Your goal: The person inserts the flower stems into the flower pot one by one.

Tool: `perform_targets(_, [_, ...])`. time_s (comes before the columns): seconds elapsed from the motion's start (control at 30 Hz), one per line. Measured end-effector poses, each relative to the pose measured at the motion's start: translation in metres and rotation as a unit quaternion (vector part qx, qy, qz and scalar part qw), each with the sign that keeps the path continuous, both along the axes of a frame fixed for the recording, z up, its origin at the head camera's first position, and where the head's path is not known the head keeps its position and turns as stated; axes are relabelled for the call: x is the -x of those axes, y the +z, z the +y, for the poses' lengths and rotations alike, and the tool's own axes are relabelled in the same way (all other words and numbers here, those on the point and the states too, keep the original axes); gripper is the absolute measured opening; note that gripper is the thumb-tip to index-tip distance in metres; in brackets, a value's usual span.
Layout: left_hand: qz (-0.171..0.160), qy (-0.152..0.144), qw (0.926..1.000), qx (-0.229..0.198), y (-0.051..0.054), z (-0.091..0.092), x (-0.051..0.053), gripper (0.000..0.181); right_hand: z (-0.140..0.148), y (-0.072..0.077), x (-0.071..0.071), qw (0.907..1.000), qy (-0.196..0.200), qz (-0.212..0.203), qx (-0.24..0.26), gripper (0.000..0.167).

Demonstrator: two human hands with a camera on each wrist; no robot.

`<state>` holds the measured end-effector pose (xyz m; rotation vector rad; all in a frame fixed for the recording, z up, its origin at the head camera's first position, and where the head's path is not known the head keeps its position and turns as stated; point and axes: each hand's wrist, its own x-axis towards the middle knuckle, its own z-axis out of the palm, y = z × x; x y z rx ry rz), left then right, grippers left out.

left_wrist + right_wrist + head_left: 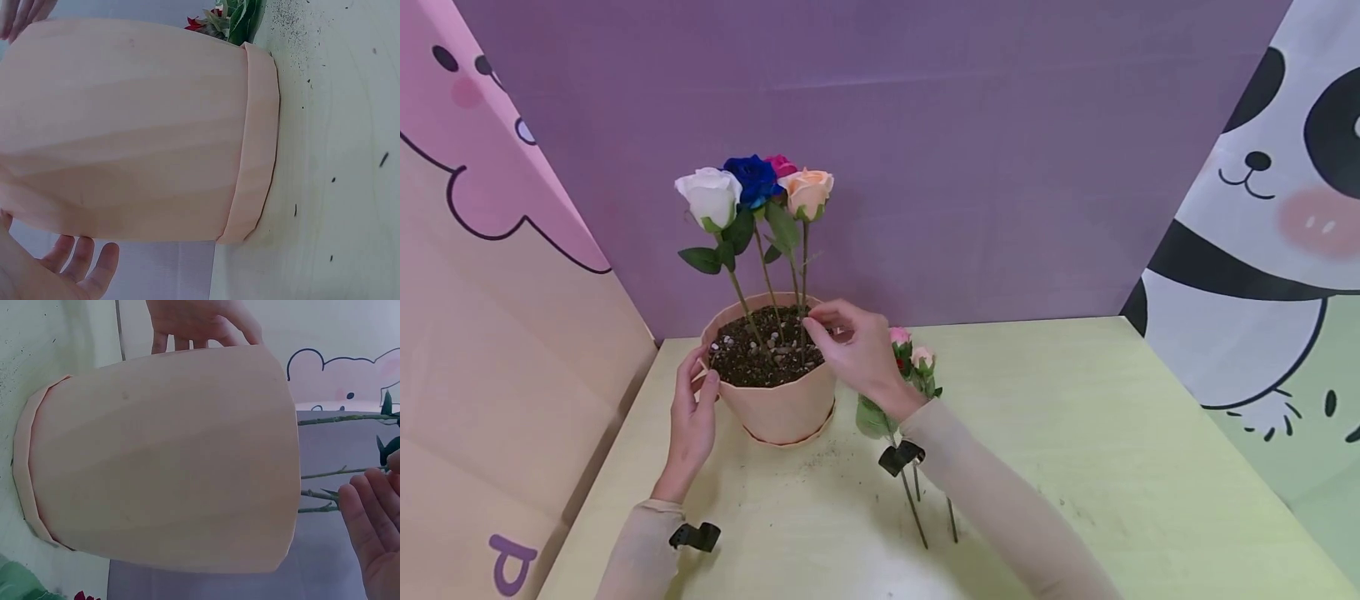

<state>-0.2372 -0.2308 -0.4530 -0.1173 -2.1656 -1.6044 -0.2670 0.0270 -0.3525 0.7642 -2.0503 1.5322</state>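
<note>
The left forearm [642, 546] rises from the lower left to the left hand [692, 417], its fingers [105, 267] relaxed, while the right forearm [1000, 508] slants up from the bottom edge to the right hand [863, 350] near mid-frame, thumb [817, 333] and forefinger [826, 312] pinching.

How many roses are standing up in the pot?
4: white rose at left, blue rose beside it, magenta rose partly hidden behind, peach rose at right.

the pot [778, 412] looks like smooth, matt plastic; the soil [745, 358] is rough and grainy. the 4 rose blooms [752, 179] look like matt cloth. the tabletop [1075, 417] is smooth with a faint sheen, the purple backdrop [925, 192] matt and lightly creased, the 2 sleeves [1000, 492] matt cloth
</note>
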Motion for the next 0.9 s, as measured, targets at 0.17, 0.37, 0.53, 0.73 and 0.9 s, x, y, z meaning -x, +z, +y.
perform_targets(0.17, [-0.003,-0.005,1.0,-0.002,0.0,0.0,-0.001,0.051,0.017,-0.005,-0.002,1.0,-0.003,-0.005,-0.004,0.011])
perform_targets(0.37, [0.003,-0.01,0.9999,-0.004,0.0,0.001,0.0,0.051,0.038,-0.019,0.0,1.0,-0.008,-0.003,-0.004,0.009])
perform_targets(0.53, [0.007,-0.004,1.0,0.004,-0.001,0.001,0.001,0.051,0.052,-0.047,0.0,0.9991,-0.026,-0.031,-0.009,0.01])
perform_targets(0.73, [0.009,-0.001,1.0,0.003,-0.002,0.002,0.0,0.051,0.069,-0.079,0.0,0.995,-0.045,-0.085,-0.03,0.011])
perform_targets(0.9, [0.011,0.002,0.9999,0.0,-0.001,0.002,-0.001,0.051,0.081,-0.099,-0.001,0.984,-0.058,-0.153,-0.07,0.013])
